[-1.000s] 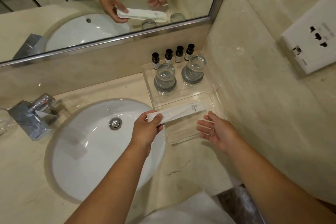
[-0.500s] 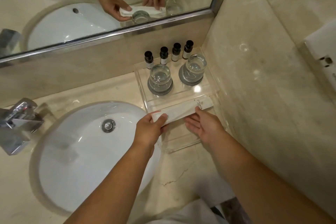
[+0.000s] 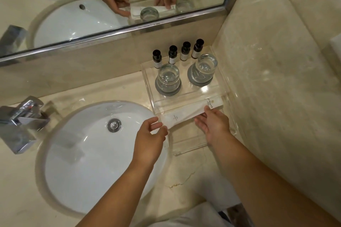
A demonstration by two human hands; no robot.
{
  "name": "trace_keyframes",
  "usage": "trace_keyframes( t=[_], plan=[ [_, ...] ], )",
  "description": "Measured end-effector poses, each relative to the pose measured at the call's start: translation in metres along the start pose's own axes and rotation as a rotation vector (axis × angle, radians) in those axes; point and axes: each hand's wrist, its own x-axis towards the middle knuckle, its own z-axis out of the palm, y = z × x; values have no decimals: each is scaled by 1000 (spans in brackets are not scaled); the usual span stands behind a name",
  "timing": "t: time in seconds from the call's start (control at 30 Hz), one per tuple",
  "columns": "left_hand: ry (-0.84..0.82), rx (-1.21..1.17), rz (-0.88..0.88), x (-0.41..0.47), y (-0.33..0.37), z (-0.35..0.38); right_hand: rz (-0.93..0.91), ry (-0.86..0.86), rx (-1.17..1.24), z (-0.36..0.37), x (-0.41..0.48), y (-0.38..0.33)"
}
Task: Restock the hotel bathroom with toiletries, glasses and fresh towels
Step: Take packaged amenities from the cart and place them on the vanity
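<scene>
A long white toiletry packet (image 3: pixel 186 114) lies slanted across the front section of a clear acrylic tray (image 3: pixel 191 150) on the marble counter. My left hand (image 3: pixel 148 135) pinches the packet's left end by the basin's rim. My right hand (image 3: pixel 214 125) holds the right end, with the thumb on top and the fingers underneath. Behind the packet, two glasses (image 3: pixel 168 77) (image 3: pixel 203 67) stand upside down on grey coasters. Several small dark-capped bottles (image 3: pixel 173 54) line the back of the tray.
A white oval basin (image 3: pixel 83 153) fills the counter on the left, with a chrome tap (image 3: pixel 22 118) at its far left. The mirror (image 3: pixel 110 5) runs along the back wall. A marble side wall (image 3: pixel 276 97) stands close on the right. White cloth (image 3: pixel 184 217) shows at the bottom edge.
My right hand has come in from the right and taken hold of the packet's right end. The packet has moved a little to the right and down onto the tray's front section.
</scene>
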Motion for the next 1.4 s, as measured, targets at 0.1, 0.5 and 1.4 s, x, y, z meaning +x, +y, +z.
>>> trace_keyframes(
  t=[0.1, 0.5, 1.4],
  plan=[
    [-2, 146, 99, -12, -5, 1, -4, -4, 37, 5, -1, 5],
    [-282, 531, 271, 0, -1, 37, 23, -24, 54, 6, -5, -4],
    [-224, 524, 250, 19, 1, 50, -129, -30, -250, 16, 8, -10]
  ],
)
